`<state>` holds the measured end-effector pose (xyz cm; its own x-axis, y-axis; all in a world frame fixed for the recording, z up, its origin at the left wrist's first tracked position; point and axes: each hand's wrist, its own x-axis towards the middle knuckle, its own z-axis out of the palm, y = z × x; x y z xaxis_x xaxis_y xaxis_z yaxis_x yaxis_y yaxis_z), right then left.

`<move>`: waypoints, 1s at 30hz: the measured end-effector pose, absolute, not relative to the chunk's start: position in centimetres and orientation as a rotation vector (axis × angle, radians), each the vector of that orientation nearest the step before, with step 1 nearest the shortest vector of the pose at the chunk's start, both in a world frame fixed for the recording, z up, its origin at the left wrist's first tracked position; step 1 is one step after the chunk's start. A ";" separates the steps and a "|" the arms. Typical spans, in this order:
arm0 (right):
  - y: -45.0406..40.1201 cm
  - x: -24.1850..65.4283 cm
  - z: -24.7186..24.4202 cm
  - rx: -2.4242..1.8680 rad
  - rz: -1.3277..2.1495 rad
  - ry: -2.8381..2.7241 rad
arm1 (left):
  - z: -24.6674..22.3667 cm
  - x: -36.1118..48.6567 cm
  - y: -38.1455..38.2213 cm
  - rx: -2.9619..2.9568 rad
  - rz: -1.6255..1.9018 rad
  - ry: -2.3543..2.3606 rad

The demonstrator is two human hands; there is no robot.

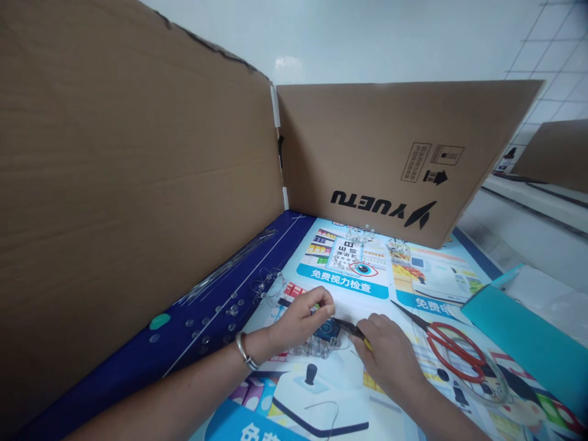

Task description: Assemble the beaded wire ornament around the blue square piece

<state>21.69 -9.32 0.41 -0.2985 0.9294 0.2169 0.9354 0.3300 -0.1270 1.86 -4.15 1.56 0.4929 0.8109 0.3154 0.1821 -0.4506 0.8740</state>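
Over the printed sheet, my left hand (305,315) is closed, thumb and fingers pinched on something too small to make out. My right hand (390,349) is wrapped round pliers (350,327) with dark jaws and a yellow-edged handle. The jaw tips point left and reach close to my left fingertips. Below my left hand lies a tangle of thin wire with clear beads (319,348). A loose piece of wire (333,407) rests nearer to me. Red-handled scissors (454,352) lie to the right of my right hand, beside a coil of clear line (500,386).
Cardboard panels stand at the left (138,159) and back (367,147). Wire strands (229,263) lie along the left panel, with loose clear beads (206,339) and a green disc (160,321). Beaded wire clusters (361,234) sit at the back. A teal box (528,337) is at right.
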 end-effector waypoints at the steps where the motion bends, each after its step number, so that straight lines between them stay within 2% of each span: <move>1: -9.3 21.7 0.3 -1.680 -0.044 -2.344 | 1.6 1.9 -4.1 1.916 0.970 0.828; 30: -9.6 21.4 0.2 -1.705 -0.135 -2.343 | 1.2 2.3 -4.4 1.930 1.028 0.900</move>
